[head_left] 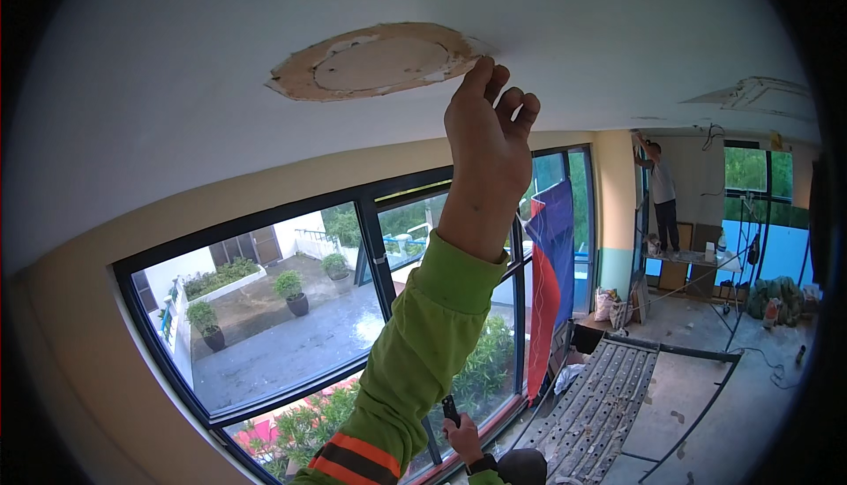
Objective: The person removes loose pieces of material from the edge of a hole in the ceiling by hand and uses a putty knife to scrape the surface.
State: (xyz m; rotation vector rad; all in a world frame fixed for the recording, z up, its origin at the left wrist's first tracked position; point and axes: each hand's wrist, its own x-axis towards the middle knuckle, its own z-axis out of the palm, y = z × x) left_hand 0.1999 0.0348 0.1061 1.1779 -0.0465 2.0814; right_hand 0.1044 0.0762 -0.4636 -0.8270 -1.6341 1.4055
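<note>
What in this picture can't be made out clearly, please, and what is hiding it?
Head view: whether the left hand grips anything; its own bent fingers hide it.
Head view: the lower part of the black object; the right hand covers it.
Head view: part of the window; the green sleeve blocks it.
Head view: what the distant co-worker is touching; too small.

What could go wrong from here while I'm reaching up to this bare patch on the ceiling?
The bare patch has ragged, torn edges right by the left hand; bits might flake off onto the raised arm. The right hand grips a black tool, which could slip if attention stays overhead.
</note>
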